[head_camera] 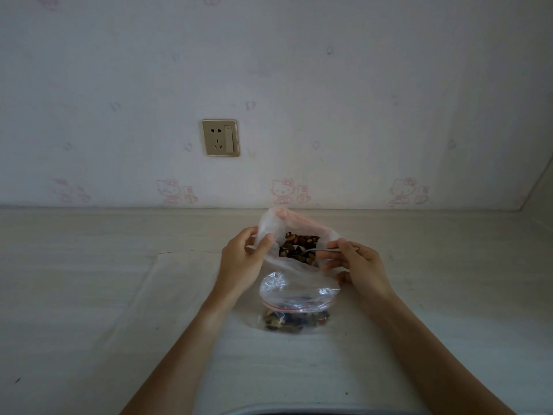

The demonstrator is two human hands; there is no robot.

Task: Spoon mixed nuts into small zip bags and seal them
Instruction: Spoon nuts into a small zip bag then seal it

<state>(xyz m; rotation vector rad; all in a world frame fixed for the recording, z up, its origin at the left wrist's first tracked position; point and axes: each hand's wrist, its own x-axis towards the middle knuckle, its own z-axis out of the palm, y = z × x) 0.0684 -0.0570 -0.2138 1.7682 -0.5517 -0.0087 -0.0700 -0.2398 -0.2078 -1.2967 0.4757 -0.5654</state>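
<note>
Spoon in right hand enters nut bag, left hand holding.

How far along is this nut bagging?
One small clear zip bag with a red strip lies on the pale table, holding nuts. The left hand holds the big thin plastic bag open; the right hand dips a metal spoon in. More bags aren't visible.
</note>
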